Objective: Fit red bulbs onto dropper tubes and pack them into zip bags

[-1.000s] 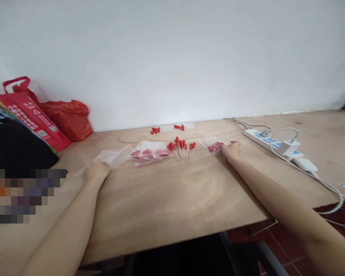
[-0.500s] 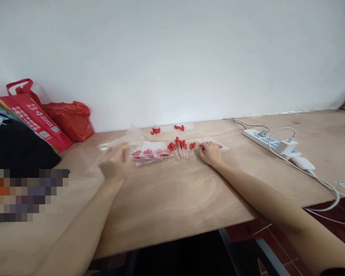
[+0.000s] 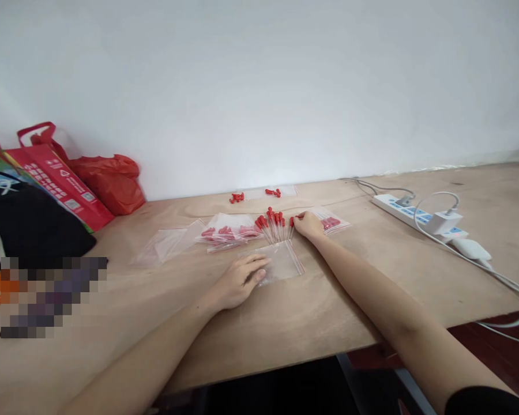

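My left hand (image 3: 242,279) rests with fingers stretched out on the edge of a clear zip bag (image 3: 283,262), which lies flat on the wooden table. My right hand (image 3: 309,225) is closed at the fingertips around the red bulb of a dropper (image 3: 291,222). Just left of it, several more droppers (image 3: 273,220) with red bulbs and thin clear tubes fan out, bulbs pointing away from me. Farther left is a pile of filled zip bags (image 3: 227,231) showing red bulbs inside. Another filled zip bag (image 3: 332,221) sits behind my right hand, partly hidden by it.
Loose clear bags (image 3: 166,245) lie to the left. Near the wall are a few red bulbs (image 3: 237,197) and a clear bag with red pieces (image 3: 273,192). Red bags (image 3: 112,181) and a black bag (image 3: 38,230) stand left. A power strip (image 3: 419,218) with white cables is on the right.
My left hand has come right and nearer from the loose bags, and a clear zip bag now lies under its fingers. My right hand has shifted slightly left to a dropper.
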Available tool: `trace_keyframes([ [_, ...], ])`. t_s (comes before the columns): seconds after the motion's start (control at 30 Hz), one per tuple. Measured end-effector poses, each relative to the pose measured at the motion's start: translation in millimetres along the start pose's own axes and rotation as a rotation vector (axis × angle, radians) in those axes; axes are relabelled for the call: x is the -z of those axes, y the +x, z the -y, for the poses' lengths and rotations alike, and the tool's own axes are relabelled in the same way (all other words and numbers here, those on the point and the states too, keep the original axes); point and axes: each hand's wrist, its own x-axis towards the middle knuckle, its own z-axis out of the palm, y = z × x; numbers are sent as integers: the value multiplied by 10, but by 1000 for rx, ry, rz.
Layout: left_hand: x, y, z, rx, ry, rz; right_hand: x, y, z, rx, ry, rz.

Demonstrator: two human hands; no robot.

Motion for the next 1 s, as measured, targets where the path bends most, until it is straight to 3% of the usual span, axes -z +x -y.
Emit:
trace_keyframes([
  [0.23,78,-29,84,-63,72,152,-28,24,-37,-49,220,-61],
  [0.4,60,-40,60,-45,82,152,45,-47,-64,25,467,-48],
  [0.57,67,-48,35,-28,70,160,178,-327,-204,87,701,-3],
  [0.83,43,-48,67,-29,76,154,289,-457,-330,46,1094,-159],
  [1.0,62,-45,48,-25,82,160,264,-470,-268,50,1137,-156],
])
